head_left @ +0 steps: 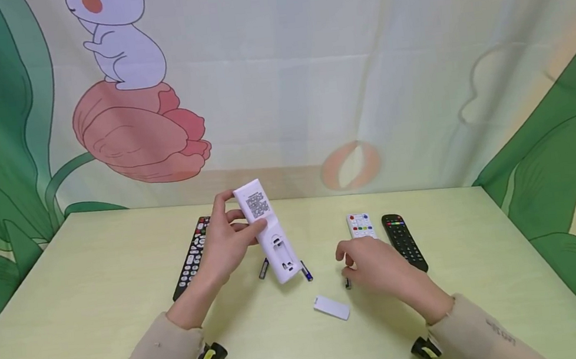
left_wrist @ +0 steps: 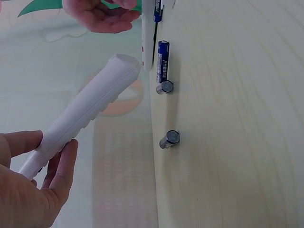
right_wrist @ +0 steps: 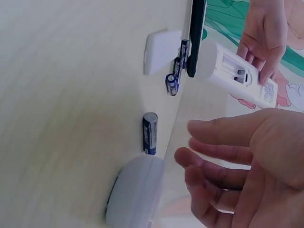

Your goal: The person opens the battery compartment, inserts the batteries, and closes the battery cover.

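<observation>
My left hand point(head_left: 226, 243) grips a white remote control point(head_left: 278, 226) near its upper end, its back turned to the head view. The battery compartment point(head_left: 283, 253) is uncovered, and no battery shows inside. Fingers bent and holding nothing, my right hand point(head_left: 377, 264) hovers over the table's right half. Just below its fingertips lies a battery point(head_left: 348, 284), also in the right wrist view point(right_wrist: 150, 134). Two more batteries, one point(head_left: 263, 269) left of the remote's lower end and another point(head_left: 306, 271) right of it, rest on the table. A white battery cover point(head_left: 332, 308) lies nearer to me.
A long black remote point(head_left: 191, 264) lies partly behind my left hand. Past my right hand are a small white remote point(head_left: 361, 225) and a black remote point(head_left: 404, 241). A patterned curtain point(head_left: 277, 86) hangs behind the pale table point(head_left: 264, 348).
</observation>
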The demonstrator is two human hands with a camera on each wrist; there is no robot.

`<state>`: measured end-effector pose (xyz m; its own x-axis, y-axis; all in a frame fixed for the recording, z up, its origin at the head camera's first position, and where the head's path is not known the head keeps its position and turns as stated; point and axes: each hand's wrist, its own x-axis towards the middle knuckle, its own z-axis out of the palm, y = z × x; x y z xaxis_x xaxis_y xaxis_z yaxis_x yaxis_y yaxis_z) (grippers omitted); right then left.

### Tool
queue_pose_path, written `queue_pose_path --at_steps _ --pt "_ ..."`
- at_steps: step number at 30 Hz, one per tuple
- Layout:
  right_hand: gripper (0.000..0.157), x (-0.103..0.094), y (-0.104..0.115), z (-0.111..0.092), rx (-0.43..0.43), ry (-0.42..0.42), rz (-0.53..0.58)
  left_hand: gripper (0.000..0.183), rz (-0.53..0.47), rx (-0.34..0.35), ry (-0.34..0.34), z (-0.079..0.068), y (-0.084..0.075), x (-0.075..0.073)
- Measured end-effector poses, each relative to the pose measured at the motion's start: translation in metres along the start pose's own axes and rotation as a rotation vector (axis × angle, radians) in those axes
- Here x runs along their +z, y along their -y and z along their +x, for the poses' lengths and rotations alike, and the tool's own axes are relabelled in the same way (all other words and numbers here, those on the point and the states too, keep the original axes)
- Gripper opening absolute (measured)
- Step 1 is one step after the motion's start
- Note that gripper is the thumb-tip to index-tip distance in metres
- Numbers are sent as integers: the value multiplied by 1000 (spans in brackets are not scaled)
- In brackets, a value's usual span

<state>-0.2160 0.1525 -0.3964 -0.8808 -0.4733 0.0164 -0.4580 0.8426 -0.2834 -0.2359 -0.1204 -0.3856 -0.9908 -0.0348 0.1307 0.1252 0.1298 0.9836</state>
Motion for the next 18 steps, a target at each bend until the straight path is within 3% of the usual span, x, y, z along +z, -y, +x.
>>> queue_pose_path --at_steps 7,18 --pt "17 3 -2 5 78 28 -58 76 2 4 8 -1 0 -1" --pt "20 15 1 11 86 5 -214 77 1 0 10 -1 0 0"
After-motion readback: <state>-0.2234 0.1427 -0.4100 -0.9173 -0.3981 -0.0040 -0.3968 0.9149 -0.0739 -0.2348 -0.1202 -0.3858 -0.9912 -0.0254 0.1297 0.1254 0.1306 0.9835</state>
